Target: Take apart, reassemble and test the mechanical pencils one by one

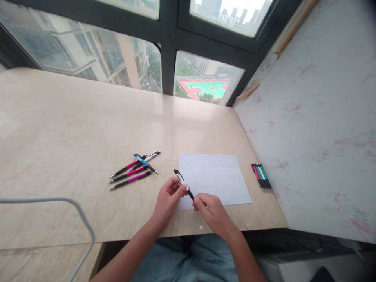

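A white and black ballpoint pen [182, 180] is held between my two hands, tilted, its clicker end up and to the left. My left hand [169, 199] pinches its white barrel with thumb and fingers. Closed round the black grip near the tip is my right hand [212, 211]; the tip itself is hidden by the fingers. Beneath the hands lies a sheet of paper [217, 182] with lines of handwriting across its upper part. On the left a loose pile of pens holds a blue pen [142, 160] crossing over others and a purple pen [132, 180] at the front.
Several pens [261, 177] lie side by side along the wall [317, 156] at the right. A grey-white cable [67, 199] arches over the left front of the marble-patterned countertop [73, 129]. Behind it stands a dark window frame [168, 47].
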Action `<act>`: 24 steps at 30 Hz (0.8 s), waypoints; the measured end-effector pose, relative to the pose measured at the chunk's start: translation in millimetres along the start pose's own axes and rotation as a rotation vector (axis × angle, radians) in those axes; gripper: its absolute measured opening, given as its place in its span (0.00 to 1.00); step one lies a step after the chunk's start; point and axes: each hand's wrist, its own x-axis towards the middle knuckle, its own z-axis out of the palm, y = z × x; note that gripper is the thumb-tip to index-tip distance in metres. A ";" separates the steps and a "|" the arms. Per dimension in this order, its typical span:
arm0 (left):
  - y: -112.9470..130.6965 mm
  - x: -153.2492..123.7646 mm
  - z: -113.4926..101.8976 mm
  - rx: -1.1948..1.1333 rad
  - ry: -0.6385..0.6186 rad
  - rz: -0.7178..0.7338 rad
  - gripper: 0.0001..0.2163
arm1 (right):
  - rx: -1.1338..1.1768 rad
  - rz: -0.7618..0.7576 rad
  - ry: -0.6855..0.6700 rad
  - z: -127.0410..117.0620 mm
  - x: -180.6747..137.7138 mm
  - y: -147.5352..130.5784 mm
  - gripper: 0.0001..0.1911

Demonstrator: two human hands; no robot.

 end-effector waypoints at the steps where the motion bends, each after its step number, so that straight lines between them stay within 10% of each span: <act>1: 0.0 0.3 -0.1 -0.002 0.006 0.001 0.10 | -0.018 -0.009 0.000 0.8 0.4 -1.0 0.15; 24: 20.5 -4.4 5.5 0.143 -0.029 0.063 0.09 | 0.415 0.152 0.103 12.2 7.4 3.9 0.07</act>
